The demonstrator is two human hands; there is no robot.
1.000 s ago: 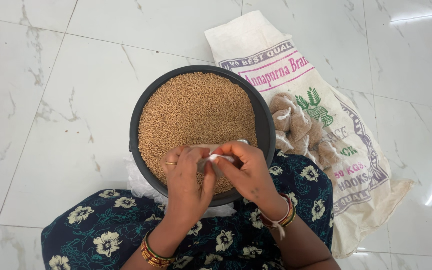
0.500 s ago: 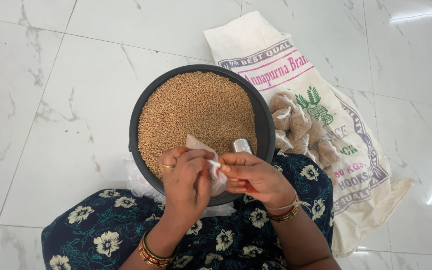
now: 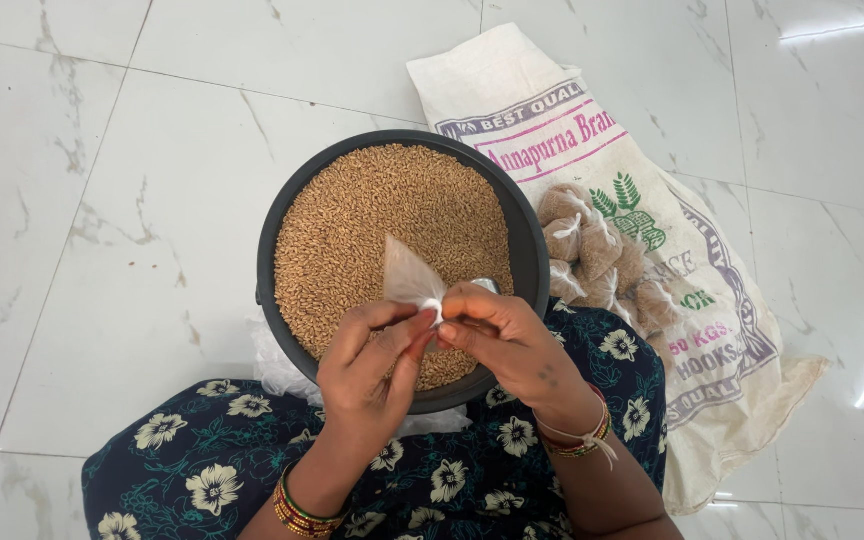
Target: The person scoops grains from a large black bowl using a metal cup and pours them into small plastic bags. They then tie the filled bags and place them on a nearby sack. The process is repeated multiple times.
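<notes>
A round black tub (image 3: 277, 215) full of brown wheat grain (image 3: 382, 225) rests on the floor in front of my lap. Over its near rim, my left hand (image 3: 372, 375) and my right hand (image 3: 512, 340) both pinch a small clear plastic bag (image 3: 410, 278). The bag stands up above the grain, its mouth gathered between my fingertips. A bit of shiny metal (image 3: 485, 285) shows just behind my right fingers; what it is I cannot tell.
A printed white sack (image 3: 652, 200) lies flat on the marble floor to the right, with several small tied grain packets (image 3: 592, 250) piled on it. Crumpled clear plastic (image 3: 277, 365) sits under the tub's left near edge. My floral dress covers my lap.
The small bag, first bunched tight between my fingers, has been pulled out and now stands up over the grain. Both hands stayed at the near rim.
</notes>
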